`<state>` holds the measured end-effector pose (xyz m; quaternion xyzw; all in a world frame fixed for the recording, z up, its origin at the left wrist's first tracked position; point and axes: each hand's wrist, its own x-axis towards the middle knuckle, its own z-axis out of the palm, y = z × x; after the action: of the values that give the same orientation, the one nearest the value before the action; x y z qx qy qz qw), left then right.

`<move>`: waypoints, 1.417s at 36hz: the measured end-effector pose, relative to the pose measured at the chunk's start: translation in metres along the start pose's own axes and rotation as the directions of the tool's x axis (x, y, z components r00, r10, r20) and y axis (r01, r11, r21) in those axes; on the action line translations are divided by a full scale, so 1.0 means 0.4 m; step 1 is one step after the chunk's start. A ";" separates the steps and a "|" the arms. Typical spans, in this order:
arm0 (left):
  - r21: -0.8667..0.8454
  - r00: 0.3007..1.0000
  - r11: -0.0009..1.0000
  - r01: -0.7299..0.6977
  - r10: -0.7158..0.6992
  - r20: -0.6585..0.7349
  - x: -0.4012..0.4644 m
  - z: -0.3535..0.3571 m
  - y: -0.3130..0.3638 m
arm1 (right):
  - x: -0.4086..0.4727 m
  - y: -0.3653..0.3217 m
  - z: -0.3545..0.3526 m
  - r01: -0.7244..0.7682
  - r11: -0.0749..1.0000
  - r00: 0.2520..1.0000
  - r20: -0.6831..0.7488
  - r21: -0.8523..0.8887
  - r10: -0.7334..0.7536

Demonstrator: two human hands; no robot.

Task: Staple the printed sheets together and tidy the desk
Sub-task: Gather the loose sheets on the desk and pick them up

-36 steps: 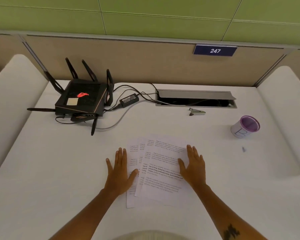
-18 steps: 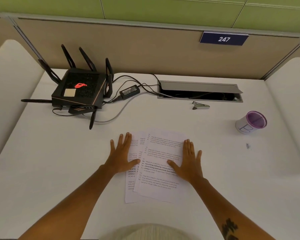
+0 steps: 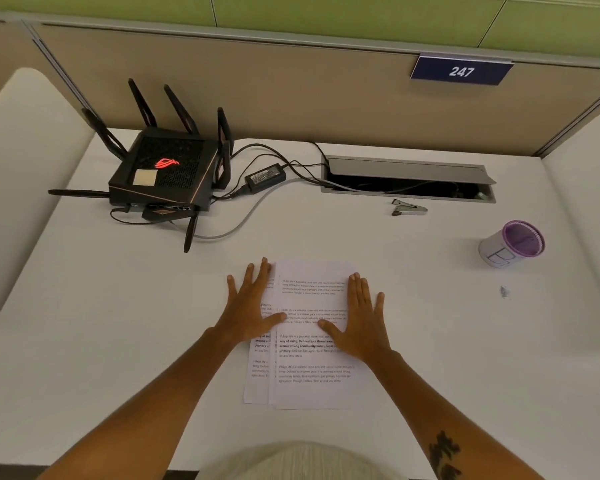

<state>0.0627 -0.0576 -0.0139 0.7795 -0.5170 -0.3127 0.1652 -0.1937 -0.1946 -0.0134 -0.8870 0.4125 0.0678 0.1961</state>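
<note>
Both my palms lie flat on the printed sheets [image 3: 312, 344], near the middle of the desk [image 3: 118, 323].

My left hand [image 3: 248, 308] presses the left edge of the overlapping pages and my right hand [image 3: 362, 318] the right edge, fingers straight and spread, gripping nothing. The stapler [image 3: 409, 208] lies far right, well apart, just near of the cable tray [image 3: 407, 168]; a purple-rimmed cup [image 3: 511, 244] stands further right.
</note>
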 end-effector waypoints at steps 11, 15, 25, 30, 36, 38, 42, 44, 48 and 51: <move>-0.549 0.945 0.829 0.111 -0.260 -0.201 -0.084 0.018 0.109 | -0.005 -0.005 0.006 -0.015 0.999 0.999 -0.028 0.030 0.016; -0.659 0.923 0.736 0.158 -0.348 -0.167 -0.115 0.039 0.145 | -0.007 -0.014 0.008 -0.021 0.995 1.000 -0.020 0.093 0.023; -0.770 0.923 0.636 0.045 -0.321 -0.212 -0.168 -0.024 0.154 | -0.071 -0.011 -0.090 -0.189 0.442 0.938 0.028 0.877 0.346; -0.830 0.923 0.558 0.025 -0.332 -0.195 -0.175 -0.049 0.161 | -0.083 -0.023 -0.146 -0.168 0.262 0.974 0.118 0.950 0.195; -0.856 0.943 0.511 0.084 -0.318 -0.098 -0.169 -0.035 0.194 | -0.096 -0.082 -0.159 -0.190 0.238 0.978 0.161 0.953 0.134; -0.860 0.945 0.499 0.105 -0.319 -0.070 -0.170 -0.029 0.200 | -0.099 -0.091 -0.161 -0.194 0.227 0.977 0.168 0.954 0.129; -0.875 0.941 0.473 0.104 -0.333 -0.068 -0.175 -0.032 0.212 | -0.112 -0.095 -0.167 -0.197 0.226 0.974 0.163 0.954 0.160; -0.875 0.926 0.472 0.105 -0.368 -0.087 -0.176 -0.039 0.220 | -0.121 -0.098 -0.175 -0.188 0.220 0.971 0.147 0.957 0.191; -0.886 0.886 0.450 0.111 -0.448 -0.117 -0.174 -0.056 0.229 | -0.133 -0.108 -0.200 -0.133 0.146 0.962 0.092 0.980 0.257; -0.911 0.886 0.401 0.098 -0.452 -0.104 -0.176 -0.066 0.248 | -0.141 -0.119 -0.212 -0.092 0.100 0.953 0.059 0.991 0.296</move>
<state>-0.0086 -0.0361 0.0858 0.6926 -0.1018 -0.4208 0.5770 -0.1981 -0.1614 0.0941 -0.4761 0.4806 -0.2643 0.6874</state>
